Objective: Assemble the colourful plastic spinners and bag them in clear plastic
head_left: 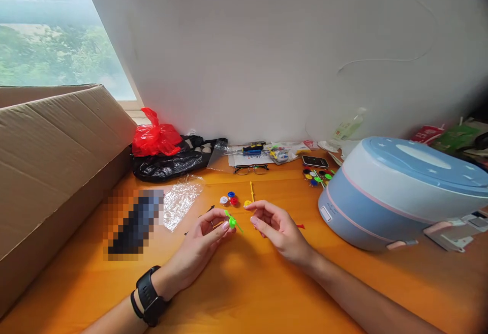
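Between the thumb and fingers of my left hand (211,232) is a small bright green plastic piece (232,221), with a round middle and thin ends sticking out. My right hand (280,227) hovers just to the right, fingers curled but apart, with nothing visible between thumb and forefinger. Just beyond its fingertips lie a yellow round piece (247,203) and a thin yellow stick (251,190). White (223,200), blue (231,194) and red (233,201) round pieces form a cluster behind my left hand. Part of a red piece (301,226) shows beside my right hand.
A cardboard box (61,161) stands at left, a blue-white lunch box (381,196) at right. Clear plastic wrap (183,199), eyeglasses (250,169), a red bag (156,138), a phone-like device (315,161) and several coloured pieces (317,179) lie farther back. One area is pixelated.
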Available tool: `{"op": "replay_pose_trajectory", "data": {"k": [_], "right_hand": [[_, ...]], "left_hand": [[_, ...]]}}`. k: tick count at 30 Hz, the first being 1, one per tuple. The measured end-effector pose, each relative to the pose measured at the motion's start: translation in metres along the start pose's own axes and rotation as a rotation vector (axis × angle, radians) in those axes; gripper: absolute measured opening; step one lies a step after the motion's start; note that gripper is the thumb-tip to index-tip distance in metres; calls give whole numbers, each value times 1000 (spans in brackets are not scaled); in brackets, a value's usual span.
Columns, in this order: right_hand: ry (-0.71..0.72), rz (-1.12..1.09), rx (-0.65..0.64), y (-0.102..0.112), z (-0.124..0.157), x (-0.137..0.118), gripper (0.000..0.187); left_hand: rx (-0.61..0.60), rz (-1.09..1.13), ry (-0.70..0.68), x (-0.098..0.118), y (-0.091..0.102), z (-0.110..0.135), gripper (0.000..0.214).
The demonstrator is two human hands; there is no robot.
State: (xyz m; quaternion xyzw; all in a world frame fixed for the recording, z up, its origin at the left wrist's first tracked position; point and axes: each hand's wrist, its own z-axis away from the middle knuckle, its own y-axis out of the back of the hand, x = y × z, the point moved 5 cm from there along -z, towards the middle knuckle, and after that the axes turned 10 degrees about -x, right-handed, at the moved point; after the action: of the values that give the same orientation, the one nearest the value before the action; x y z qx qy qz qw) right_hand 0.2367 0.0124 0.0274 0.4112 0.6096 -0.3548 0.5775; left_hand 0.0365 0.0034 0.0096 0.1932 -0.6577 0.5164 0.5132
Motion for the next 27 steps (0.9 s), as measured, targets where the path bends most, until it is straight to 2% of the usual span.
{"op": "replay_pose_trajectory", "data": {"k": [4, 6, 7, 8, 10, 11, 13, 15, 19, 27], "right_hand": [[-186, -346, -45, -14, 7, 6, 57], [-274, -467, -68, -18, 10, 8, 53], [-307, -516, -110, -20, 11, 8, 45], [-322, -562, -173, -22, 12, 8, 45], [-284, -634, -296, -24, 11, 3, 71], [-239, -650, -328, -22, 10, 0, 77], [-152, -642, -298, -16, 8, -3, 79], [-111, -581, -212, -11, 6, -2, 74], [-112, -455, -74, -5, 4, 6, 65], [-115, -307, 2, 2, 2, 13, 61]], "left_hand": [[61, -88, -35, 1, 4, -1, 29], [110, -142, -63, 4, 6, -1, 31], [130, -163, -74, 5, 7, -1, 33], [147, -176, -80, 6, 7, -1, 34], [166, -185, -71, 6, 7, 0, 37], [165, -182, -57, 5, 6, 0, 38], [151, -173, -29, 4, 5, 1, 38], [129, -158, -11, 3, 3, 1, 36], [99, -118, -29, 5, -1, 3, 33], [50, -194, -84, 12, -7, 5, 34]]}}
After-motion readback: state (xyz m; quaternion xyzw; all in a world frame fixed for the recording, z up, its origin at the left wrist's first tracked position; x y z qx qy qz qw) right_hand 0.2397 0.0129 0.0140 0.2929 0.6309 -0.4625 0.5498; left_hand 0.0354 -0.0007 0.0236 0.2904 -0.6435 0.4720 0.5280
